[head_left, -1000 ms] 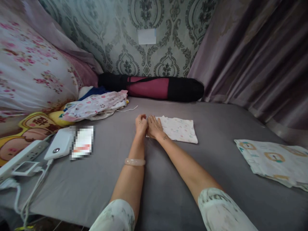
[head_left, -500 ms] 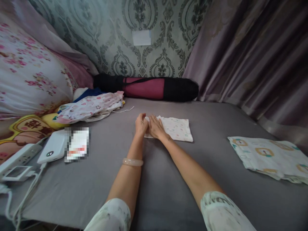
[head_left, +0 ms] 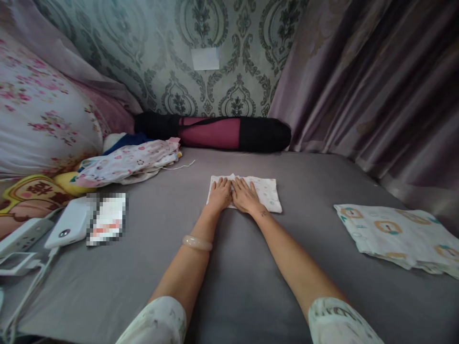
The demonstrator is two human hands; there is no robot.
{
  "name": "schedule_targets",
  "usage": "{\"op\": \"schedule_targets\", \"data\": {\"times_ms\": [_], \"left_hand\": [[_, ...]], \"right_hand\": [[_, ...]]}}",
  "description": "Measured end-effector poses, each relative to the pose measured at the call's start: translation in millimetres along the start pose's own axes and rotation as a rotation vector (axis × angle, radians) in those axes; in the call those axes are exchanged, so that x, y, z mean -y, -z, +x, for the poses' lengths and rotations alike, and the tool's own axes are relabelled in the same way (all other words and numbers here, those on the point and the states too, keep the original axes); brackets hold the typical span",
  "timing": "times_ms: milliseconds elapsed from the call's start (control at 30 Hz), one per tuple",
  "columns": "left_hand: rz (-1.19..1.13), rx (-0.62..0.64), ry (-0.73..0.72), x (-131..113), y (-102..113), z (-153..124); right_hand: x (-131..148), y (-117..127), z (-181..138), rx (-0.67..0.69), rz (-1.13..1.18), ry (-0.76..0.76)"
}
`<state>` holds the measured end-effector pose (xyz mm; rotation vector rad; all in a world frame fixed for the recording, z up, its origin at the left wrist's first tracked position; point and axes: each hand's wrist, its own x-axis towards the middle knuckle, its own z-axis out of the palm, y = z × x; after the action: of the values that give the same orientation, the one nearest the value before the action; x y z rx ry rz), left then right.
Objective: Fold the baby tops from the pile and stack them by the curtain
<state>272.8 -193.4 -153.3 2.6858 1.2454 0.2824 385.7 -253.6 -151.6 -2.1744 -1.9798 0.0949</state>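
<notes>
A folded white cloth (head_left: 268,193) with a small faint print lies on the grey sheet (head_left: 247,267). My left hand (head_left: 220,193) rests flat on its left part, fingers stretched away from me. Close beside it, my right hand (head_left: 245,194) presses flat on the middle of the cloth. Both hands are open, palms down, and cover much of the fabric. The right end of the cloth shows free of my hands. A pale bangle (head_left: 197,242) circles my left forearm.
A larger folded cloth (head_left: 401,234) lies at the right. Crumpled clothes (head_left: 132,160), a power bank (head_left: 71,222), a power strip (head_left: 23,234) with cables and a blurred-out packet (head_left: 107,220) sit at the left. A black and maroon long bag (head_left: 211,133) lies along the wall.
My left hand, turned on its side at the cloth's left end before, now lies flat on it. My right hand has shifted slightly right, and the view has moved a little.
</notes>
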Motion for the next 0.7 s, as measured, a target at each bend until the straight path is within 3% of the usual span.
{"op": "schedule_targets", "data": {"times_ms": [333,567,700], "left_hand": [[0.048,0.019,0.007,0.2,1.4,0.5],[0.054,-0.102,0.003,-5.2,5.1,1.5],[0.063,-0.049,0.007,-5.2,0.7,1.8]], "right_hand": [[-1.5,-0.3,-0.2,-0.013,0.030,-0.001],[-17.1,9.8,-4.7,-0.134,0.002,-0.133],[-25.2,4.5,-5.8,-0.112,-0.017,-0.167]]}}
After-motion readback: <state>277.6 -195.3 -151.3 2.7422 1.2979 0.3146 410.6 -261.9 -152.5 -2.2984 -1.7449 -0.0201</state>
